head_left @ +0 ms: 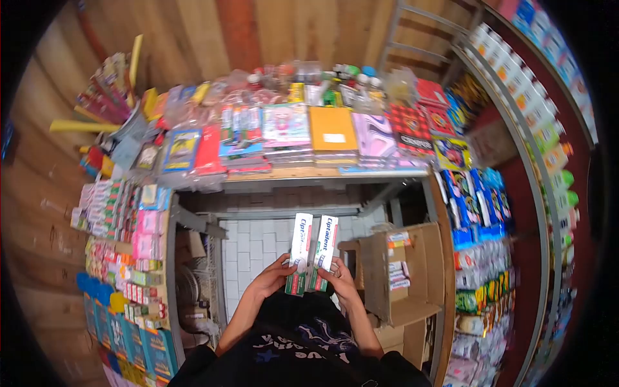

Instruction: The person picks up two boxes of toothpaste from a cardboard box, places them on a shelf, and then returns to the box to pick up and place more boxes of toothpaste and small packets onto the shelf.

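Observation:
Two white and green toothpaste boxes marked Ciptadent are held upright side by side in front of my body, with a narrow gap between them. My left hand (276, 273) is closed around the lower part of the left toothpaste box (300, 240). Around the lower part of the right toothpaste box (325, 237), my right hand (338, 280) is closed too, its thumb across the front. Both boxes lean slightly, and their printed fronts face me.
A wooden table (284, 173) with notebooks and packets spans the front. Stacked small boxes (103, 201) line the left shelf. At right stand an open cardboard box (412, 284) holding a few packets, hanging sachets (480, 258) and a bottle rack (516, 71). White floor tiles (248, 248) show below.

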The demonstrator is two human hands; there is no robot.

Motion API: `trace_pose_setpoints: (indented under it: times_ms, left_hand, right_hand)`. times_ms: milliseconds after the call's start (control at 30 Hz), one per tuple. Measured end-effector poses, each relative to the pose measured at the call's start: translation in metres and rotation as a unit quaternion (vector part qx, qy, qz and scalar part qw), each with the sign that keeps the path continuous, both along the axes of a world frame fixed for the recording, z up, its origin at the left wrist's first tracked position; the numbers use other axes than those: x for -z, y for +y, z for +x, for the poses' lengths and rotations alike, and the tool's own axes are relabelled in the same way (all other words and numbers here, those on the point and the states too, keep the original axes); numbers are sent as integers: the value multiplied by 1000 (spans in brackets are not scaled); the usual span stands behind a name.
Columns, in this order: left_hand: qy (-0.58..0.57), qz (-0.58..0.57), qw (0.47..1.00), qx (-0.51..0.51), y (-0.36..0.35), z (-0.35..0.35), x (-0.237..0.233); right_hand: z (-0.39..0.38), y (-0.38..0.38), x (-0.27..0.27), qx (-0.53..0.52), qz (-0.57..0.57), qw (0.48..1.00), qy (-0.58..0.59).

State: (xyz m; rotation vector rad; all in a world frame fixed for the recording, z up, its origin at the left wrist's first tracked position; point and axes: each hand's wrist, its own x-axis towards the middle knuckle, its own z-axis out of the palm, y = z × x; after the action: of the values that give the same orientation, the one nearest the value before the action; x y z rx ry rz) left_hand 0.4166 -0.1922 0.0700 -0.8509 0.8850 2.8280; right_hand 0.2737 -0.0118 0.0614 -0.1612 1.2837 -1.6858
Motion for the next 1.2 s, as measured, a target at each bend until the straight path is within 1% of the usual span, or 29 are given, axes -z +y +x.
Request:
trace_pose_setpoints:
  times_ms: [100,200,267,367,467,567,667,767,867,1000,1100,1200]
  left_hand:
    - [2,-26,999,-34,-31,36,-1]
    - [1,-51,995,-88,-50,74,19]
    - [-26,-68,990,-124,-60,96,13]
    - [-34,-45,981,-185,-69,124,8]
    - [0,-34,967,-252,-74,142,4]
    - [14,-36,948,-315,-80,158,14]
    - [-22,-27,929,-370,-90,167,10]
    - [12,-33,900,-434,-103,171,12]
    - [-15,-17,874,-486,-121,174,9]
    - [23,-23,820,-571,-141,174,3]
    - [36,-26,778,-626,-152,177,-1]
    - [49,-29,736,-674,-155,181,-3]
  right_hand:
    - [18,-41,13,-52,-14,999,-7]
    - [34,-79,5,-116,-7,993,-9]
    - [44,-104,4,-158,-8,987,-11]
    - [58,-138,4,-210,-12,977,-20]
    - [68,-172,7,-277,-10,961,-14]
    - [76,-208,3,-335,-20,941,-34]
    - [83,-246,-1,-398,-14,916,-42]
    - [87,-290,-2,-463,-25,885,-35]
    - [91,-336,0,-530,-28,847,-39]
    - [98,-392,-4,-605,-33,794,-34]
    - [108,-428,-7,-642,-25,767,-8]
    - [126,-461,-13,-679,-43,733,0]
